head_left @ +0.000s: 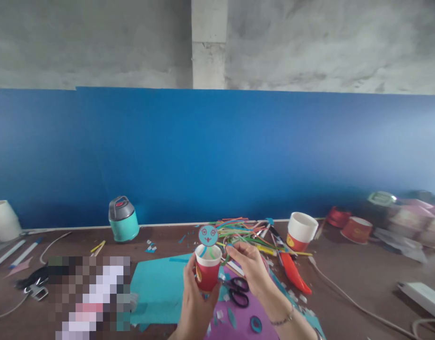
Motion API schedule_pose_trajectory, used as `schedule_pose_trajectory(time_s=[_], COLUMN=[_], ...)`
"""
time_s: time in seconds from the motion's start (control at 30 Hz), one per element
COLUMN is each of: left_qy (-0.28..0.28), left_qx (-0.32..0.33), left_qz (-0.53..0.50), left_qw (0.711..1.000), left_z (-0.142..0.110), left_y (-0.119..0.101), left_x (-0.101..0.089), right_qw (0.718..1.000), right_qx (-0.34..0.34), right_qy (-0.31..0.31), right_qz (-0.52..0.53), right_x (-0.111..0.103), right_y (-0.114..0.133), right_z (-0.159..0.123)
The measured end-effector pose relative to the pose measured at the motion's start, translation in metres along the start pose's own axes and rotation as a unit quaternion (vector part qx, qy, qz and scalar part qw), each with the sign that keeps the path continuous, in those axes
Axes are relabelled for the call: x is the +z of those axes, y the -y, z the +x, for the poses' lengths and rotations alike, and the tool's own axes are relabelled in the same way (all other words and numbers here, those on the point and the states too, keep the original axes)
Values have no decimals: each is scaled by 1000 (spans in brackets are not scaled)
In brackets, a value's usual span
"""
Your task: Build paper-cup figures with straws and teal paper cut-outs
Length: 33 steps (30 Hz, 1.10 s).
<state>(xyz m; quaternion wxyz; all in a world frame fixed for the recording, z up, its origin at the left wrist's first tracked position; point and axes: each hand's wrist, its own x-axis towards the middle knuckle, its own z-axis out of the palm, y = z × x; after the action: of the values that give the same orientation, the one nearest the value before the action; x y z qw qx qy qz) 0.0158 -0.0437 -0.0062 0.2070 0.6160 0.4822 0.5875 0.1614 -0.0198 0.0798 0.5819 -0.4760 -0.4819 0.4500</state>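
My left hand [198, 293] is wrapped round a red and white paper cup [209, 276] and keeps it upright. A round light-blue paper face [208, 235] with drawn eyes and mouth stands at the cup's far rim, and blue and green strips show inside the cup. Just right of the rim, the fingertips of my right hand [247, 262] are pinched on a thin green strip [226, 259]; the fingers partly hide it. Below my hands, black-handled scissors [239, 292] lie on a purple sheet [245, 317] among paper scraps.
A turquoise sheet [155, 288] lies left of the cup. Behind are a pile of coloured strips [238, 229], a red-handled tool [294, 274] and another paper cup [302, 230]. A turquoise flask [123, 222] stands back left. A cable [352, 295] crosses the right side.
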Motion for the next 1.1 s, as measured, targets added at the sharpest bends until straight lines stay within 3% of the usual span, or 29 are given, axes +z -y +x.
schedule_pose_trajectory(time_s=[0.13,0.33,0.5,0.63,0.73,0.9,1.1], left_qy=[-2,-7,3,34,12,-60,-36], left_qx=[-38,-60,-48,-50,-65,-205,-253], left_qz=[-18,-30,-85,-151,-223,-259,-396], left_qw=[999,998,995,987,972,942,882], left_z=[2,6,5,3,9,33,49], left_y=[-1,1,-2,-5,-8,-6,-10], left_x=[-2,-5,-3,-3,-8,-25,-29], right_qw=[997,991,983,992,993,988,983], right_qx=[-30,-62,-37,0,18,44,34], right_qy=[-3,50,162,127,91,108,156], right_qz=[-65,-107,-79,7,70,100,92], right_x=[0,1,14,20,16,11,11], right_y=[-5,-19,-34,-35,-27,-21,-36], right_z=[1,3,-7,-10,-8,-6,-6])
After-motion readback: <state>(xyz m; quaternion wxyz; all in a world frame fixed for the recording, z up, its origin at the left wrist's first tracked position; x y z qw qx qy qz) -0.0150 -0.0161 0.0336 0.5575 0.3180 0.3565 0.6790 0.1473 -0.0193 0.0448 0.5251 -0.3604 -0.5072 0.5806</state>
